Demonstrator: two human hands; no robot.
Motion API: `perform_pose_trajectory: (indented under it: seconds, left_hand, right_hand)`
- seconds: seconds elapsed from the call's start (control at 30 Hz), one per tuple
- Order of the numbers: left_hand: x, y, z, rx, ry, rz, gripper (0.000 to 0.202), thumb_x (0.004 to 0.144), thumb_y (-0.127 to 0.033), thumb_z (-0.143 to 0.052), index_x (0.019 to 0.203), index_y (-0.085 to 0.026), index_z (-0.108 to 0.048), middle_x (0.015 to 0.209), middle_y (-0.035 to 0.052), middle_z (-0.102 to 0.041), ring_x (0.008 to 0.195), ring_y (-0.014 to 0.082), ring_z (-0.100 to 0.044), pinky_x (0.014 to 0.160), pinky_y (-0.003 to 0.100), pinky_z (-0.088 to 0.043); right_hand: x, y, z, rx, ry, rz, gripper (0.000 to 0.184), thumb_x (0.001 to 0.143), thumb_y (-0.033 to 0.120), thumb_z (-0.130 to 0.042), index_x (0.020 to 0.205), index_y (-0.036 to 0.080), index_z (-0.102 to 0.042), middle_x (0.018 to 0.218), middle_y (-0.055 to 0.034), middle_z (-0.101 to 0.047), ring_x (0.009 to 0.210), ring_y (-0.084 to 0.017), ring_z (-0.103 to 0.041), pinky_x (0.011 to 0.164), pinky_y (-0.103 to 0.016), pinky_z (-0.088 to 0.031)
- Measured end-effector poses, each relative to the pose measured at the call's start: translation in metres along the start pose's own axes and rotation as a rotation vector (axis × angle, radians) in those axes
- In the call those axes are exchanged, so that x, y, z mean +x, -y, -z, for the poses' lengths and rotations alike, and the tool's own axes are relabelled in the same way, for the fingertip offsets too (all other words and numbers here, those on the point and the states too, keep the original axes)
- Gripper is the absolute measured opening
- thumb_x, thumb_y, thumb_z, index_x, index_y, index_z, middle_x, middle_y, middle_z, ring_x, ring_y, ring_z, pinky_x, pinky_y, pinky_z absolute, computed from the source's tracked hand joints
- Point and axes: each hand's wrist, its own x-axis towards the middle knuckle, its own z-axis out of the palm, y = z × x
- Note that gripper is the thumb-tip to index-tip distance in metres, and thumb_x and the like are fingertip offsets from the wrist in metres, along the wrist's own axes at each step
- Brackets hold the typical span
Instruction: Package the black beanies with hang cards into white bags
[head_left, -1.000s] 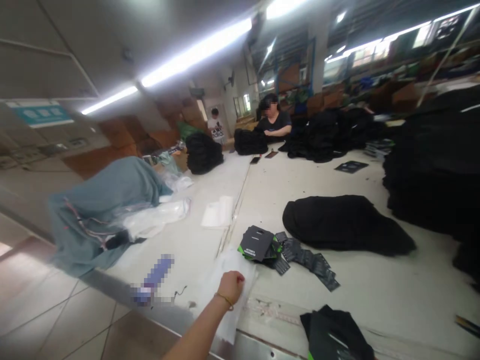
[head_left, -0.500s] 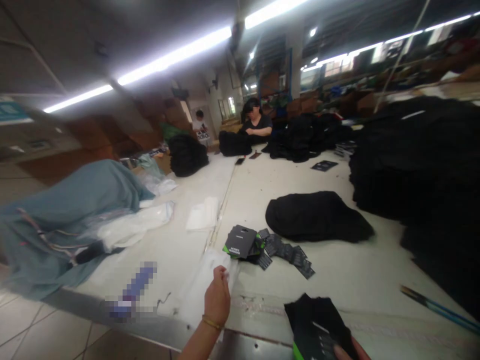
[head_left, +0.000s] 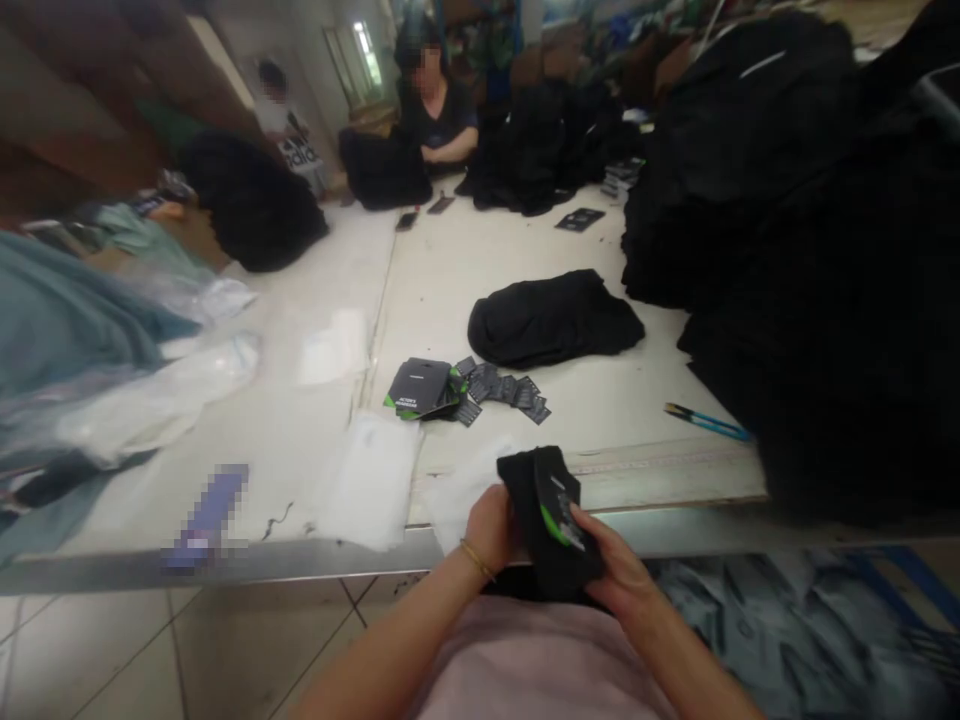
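Note:
Close to my body, my right hand (head_left: 619, 565) grips a folded black garment (head_left: 529, 535), thumb on the dark card with a green edge (head_left: 561, 510) around its front. My left hand (head_left: 491, 525) is at the garment's left side, its fingers mostly hidden behind the cloth. A translucent plastic bag (head_left: 461, 490) trails from that hand over the table edge. To its left lies a stack of similar bags (head_left: 369, 480). Beyond are a pile of dark cards (head_left: 421, 385), several small black tags (head_left: 506, 388) and a flat stack of black garments (head_left: 555, 320).
Tall black garment piles (head_left: 735, 180) rise on the right, with blue-handled tweezers-like tools (head_left: 705, 420) beside them. White sheets (head_left: 334, 345) and grey-blue cloth (head_left: 67, 310) lie left. A co-worker (head_left: 442, 110) sits across the table; another person (head_left: 289, 130) stands behind.
My left hand has moved right from the bag stack to the garment, bringing a bag. My right hand has raised the garment into fuller view. The camera has tilted down.

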Motion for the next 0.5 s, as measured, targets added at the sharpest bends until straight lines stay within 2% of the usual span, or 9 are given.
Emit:
perform_pose_trajectory:
  seconds: [0.07,0.13,0.2,0.27,0.3,0.37,0.43,0.5]
  left_hand:
    - [-0.015,0.007,0.002,-0.024,0.001,-0.115,0.041,0.071,-0.006,-0.045,0.109,-0.02,-0.052,0.116,0.0059,-0.057,0.107,0.0179,-0.051,0.096,0.032,-0.04]
    - [-0.031,0.014,0.004,-0.028,0.022,-0.212,0.039,0.072,-0.003,-0.041,0.103,-0.021,-0.055,0.126,0.0034,-0.05,0.115,0.016,-0.045,0.101,0.032,-0.036]
    - [-0.041,0.019,0.007,0.005,0.067,-0.236,0.034,0.075,-0.004,-0.039,0.093,-0.023,-0.06,0.134,0.0001,-0.044,0.123,0.0173,-0.038,0.105,0.036,-0.032]
    - [-0.04,0.024,0.01,0.026,0.089,-0.224,0.04,0.074,-0.003,-0.038,0.1,-0.024,-0.06,0.139,0.0002,-0.037,0.129,0.019,-0.03,0.107,0.04,-0.029]
    - [-0.036,0.027,0.012,0.014,0.086,-0.228,0.048,0.072,-0.001,-0.037,0.11,-0.023,-0.056,0.141,0.0017,-0.034,0.131,0.0188,-0.026,0.109,0.04,-0.027]
    - [-0.025,0.031,0.018,-0.052,0.045,-0.229,0.066,0.068,0.002,-0.035,0.131,-0.019,-0.037,0.143,0.0059,-0.03,0.132,0.0164,-0.024,0.11,0.039,-0.024]
    - [-0.013,0.034,0.025,-0.118,0.008,-0.208,0.077,0.065,0.001,-0.036,0.138,-0.015,-0.019,0.144,0.0092,-0.026,0.132,0.016,-0.023,0.111,0.04,-0.022]
    - [-0.004,0.032,0.031,-0.13,0.01,-0.214,0.085,0.062,0.001,-0.037,0.14,-0.014,-0.01,0.146,0.0108,-0.019,0.134,0.0182,-0.019,0.111,0.042,-0.021]
  right_hand:
    - [0.006,0.014,0.011,0.076,-0.089,0.079,0.019,0.072,0.034,-0.056,0.077,0.019,-0.067,0.078,-0.0052,-0.072,0.085,-0.023,-0.065,0.084,-0.037,-0.047]
    - [0.009,0.026,0.018,0.12,-0.098,0.168,0.022,0.074,0.035,-0.053,0.085,0.022,-0.066,0.092,-0.0042,-0.071,0.091,-0.02,-0.063,0.085,-0.036,-0.047]
    - [0.007,0.029,0.021,0.113,-0.073,0.21,0.027,0.074,0.039,-0.053,0.09,0.023,-0.065,0.102,-0.0044,-0.069,0.096,-0.02,-0.062,0.085,-0.036,-0.047]
    - [0.004,0.023,0.019,0.044,-0.063,0.201,0.031,0.072,0.044,-0.055,0.088,0.021,-0.066,0.1,-0.0069,-0.069,0.096,-0.024,-0.062,0.083,-0.039,-0.048]
    - [0.003,0.018,0.018,-0.01,-0.06,0.18,0.032,0.07,0.046,-0.056,0.086,0.02,-0.066,0.095,-0.0082,-0.07,0.093,-0.026,-0.062,0.082,-0.041,-0.048]
    - [0.003,0.008,0.015,-0.17,-0.004,0.141,0.036,0.068,0.045,-0.06,0.09,0.017,-0.065,0.091,-0.0094,-0.07,0.088,-0.027,-0.064,0.081,-0.043,-0.048]
    - [0.007,0.0,0.013,-0.378,0.046,0.158,0.041,0.068,0.041,-0.063,0.099,0.015,-0.061,0.093,-0.0092,-0.07,0.088,-0.027,-0.063,0.081,-0.042,-0.047]
    - [0.014,-0.003,0.012,-0.597,0.034,0.223,0.043,0.068,0.038,-0.063,0.104,0.014,-0.058,0.096,-0.0091,-0.069,0.088,-0.026,-0.062,0.081,-0.04,-0.047]
